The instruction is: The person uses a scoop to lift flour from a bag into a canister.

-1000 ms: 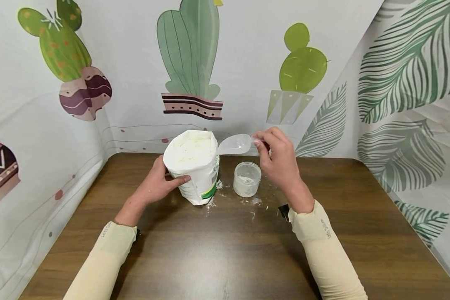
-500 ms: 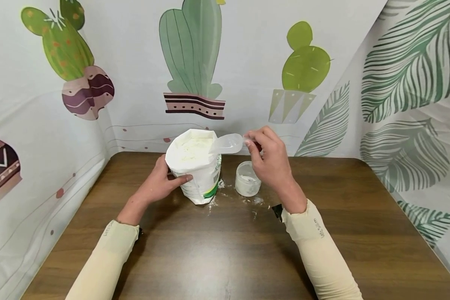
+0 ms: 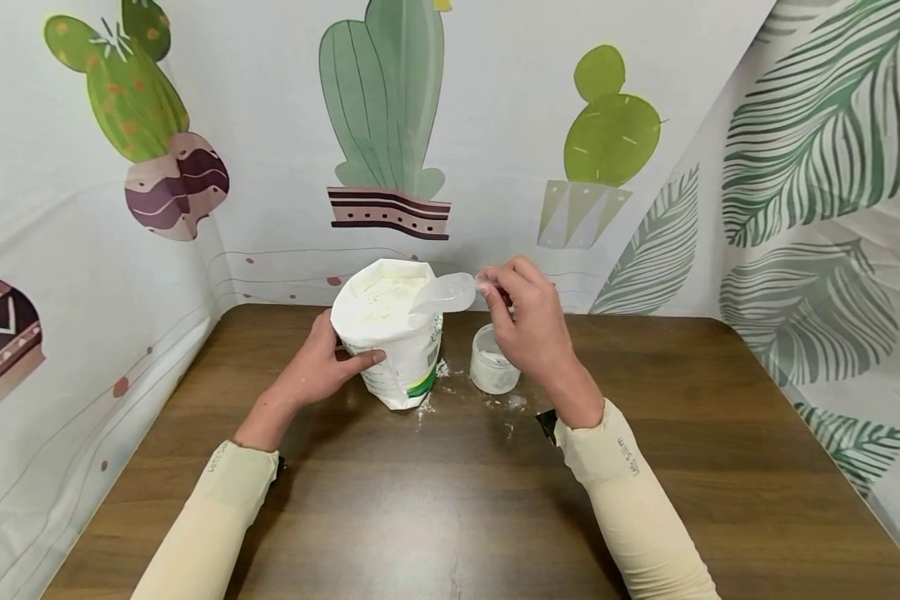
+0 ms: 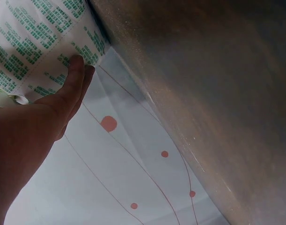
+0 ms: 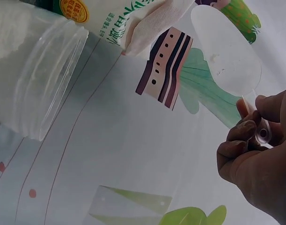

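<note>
An open white flour bag (image 3: 393, 367) stands on the table, full of pale powder nearly to its rim. My left hand (image 3: 318, 367) holds its left side, thumb across the front; the left wrist view shows the fingers (image 4: 76, 77) lying along the printed bag (image 4: 35, 42). Between thumb and fingertips, my right hand (image 3: 528, 312) pinches the handle of a clear plastic scoop (image 3: 450, 293). The scoop's tip dips over the bag's right rim, close above the powder. In the right wrist view the scoop (image 5: 227, 56) carries only a few specks.
Right of the bag, below my right hand, stands a clear lidless jar (image 3: 493, 371) with some white powder inside. Spilled powder (image 3: 426, 408) dots the brown wooden table (image 3: 390, 517). A white cloth (image 3: 495, 100) printed with cacti hangs behind the table's back edge.
My right hand has moved left with the scoop, whose tip has gone from beside the bag to over its opening and tilted downward. The left hand keeps its hold on the bag.
</note>
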A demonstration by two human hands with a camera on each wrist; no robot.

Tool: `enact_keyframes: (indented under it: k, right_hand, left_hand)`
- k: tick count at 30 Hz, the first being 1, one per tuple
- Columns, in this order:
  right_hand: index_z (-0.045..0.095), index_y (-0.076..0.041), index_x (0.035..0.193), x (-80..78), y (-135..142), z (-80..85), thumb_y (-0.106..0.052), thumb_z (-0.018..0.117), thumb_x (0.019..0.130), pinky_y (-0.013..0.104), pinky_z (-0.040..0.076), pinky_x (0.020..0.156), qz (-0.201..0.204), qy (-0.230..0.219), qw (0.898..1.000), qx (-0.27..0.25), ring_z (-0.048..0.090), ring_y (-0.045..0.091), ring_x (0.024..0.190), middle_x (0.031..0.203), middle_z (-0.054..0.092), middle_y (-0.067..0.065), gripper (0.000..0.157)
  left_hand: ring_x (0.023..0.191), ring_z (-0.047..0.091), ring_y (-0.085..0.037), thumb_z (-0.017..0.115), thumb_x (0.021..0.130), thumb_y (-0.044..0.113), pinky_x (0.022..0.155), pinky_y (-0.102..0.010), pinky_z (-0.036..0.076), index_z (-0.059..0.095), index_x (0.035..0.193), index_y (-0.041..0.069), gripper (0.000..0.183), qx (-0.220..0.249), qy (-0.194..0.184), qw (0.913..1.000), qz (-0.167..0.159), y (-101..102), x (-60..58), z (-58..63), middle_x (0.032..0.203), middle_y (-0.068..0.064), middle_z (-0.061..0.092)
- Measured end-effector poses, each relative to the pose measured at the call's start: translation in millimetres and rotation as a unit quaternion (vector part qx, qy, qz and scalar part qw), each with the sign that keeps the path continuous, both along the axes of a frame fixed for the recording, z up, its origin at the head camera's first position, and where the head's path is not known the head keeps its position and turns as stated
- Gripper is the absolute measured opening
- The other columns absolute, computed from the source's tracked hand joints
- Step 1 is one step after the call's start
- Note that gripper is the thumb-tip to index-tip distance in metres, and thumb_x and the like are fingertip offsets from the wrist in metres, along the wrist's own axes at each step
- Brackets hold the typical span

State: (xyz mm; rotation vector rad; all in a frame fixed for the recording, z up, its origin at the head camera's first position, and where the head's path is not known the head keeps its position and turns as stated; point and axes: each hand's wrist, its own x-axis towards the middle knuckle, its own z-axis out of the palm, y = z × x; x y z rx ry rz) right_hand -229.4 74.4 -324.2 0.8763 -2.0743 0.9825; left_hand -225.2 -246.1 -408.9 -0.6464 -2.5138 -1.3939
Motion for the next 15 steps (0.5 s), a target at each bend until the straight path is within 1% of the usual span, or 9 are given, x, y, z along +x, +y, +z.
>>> enact_keyframes:
  k: [2,5,7,10,15]
  right_hand:
    - [0.075,0.005,0.11,-0.3,-1.9,0.1,-0.002,0.066,0.104,0.032,0.047,0.07,0.0,0.001,1.0,0.004,0.054,0.021,0.076,0.093,0.062,0.014,0.013]
    - [0.075,0.004,0.11,-0.2,-4.7,-0.1,-0.003,0.066,0.104,0.033,0.047,0.07,0.002,0.0,1.0,0.011,0.054,0.021,0.076,0.092,0.06,0.013,0.013]
    - [0.075,0.004,0.11,0.2,-6.8,-0.1,-0.003,0.066,0.104,0.033,0.047,0.07,0.003,-0.004,1.0,0.014,0.053,0.021,0.077,0.092,0.06,0.013,0.013]
    - [0.075,0.004,0.109,0.9,-9.6,0.4,-0.004,0.065,0.105,0.034,0.048,0.07,0.003,-0.01,1.0,0.018,0.053,0.021,0.077,0.092,0.059,0.012,0.013]
    - [0.075,0.003,0.108,0.4,-14.5,2.2,-0.004,0.065,0.105,0.033,0.048,0.07,-0.002,-0.017,1.0,0.026,0.053,0.022,0.079,0.092,0.058,0.011,0.013]
  left_hand:
    - [0.128,0.051,-0.025,0.089,0.088,0.01,0.1,-0.047,0.052,0.05,0.15,0.006,0.074,0.004,0.003,1.0,-0.003,3.0,4.0,6.4,0.137,-0.01,0.056]
    - [0.125,0.055,-0.024,0.088,0.087,0.007,0.098,-0.039,0.053,0.051,0.148,0.001,0.071,0.002,0.005,1.0,-0.007,7.0,10.9,17.5,0.136,-0.012,0.058]
    - [0.124,0.056,-0.023,0.088,0.087,0.007,0.097,-0.036,0.053,0.051,0.148,0.0,0.071,0.0,0.004,0.9999,-0.009,8.2,14.0,22.1,0.135,-0.012,0.059]
    - [0.125,0.055,-0.024,0.088,0.087,0.006,0.099,-0.039,0.051,0.051,0.147,-0.002,0.071,-0.002,0.006,0.9999,-0.01,8.5,16.4,25.2,0.136,-0.014,0.059]
    - [0.125,0.053,-0.026,0.087,0.087,0.006,0.102,-0.048,0.049,0.052,0.146,-0.002,0.069,0.001,0.006,0.9999,-0.008,8.1,16.7,24.9,0.135,-0.014,0.06]
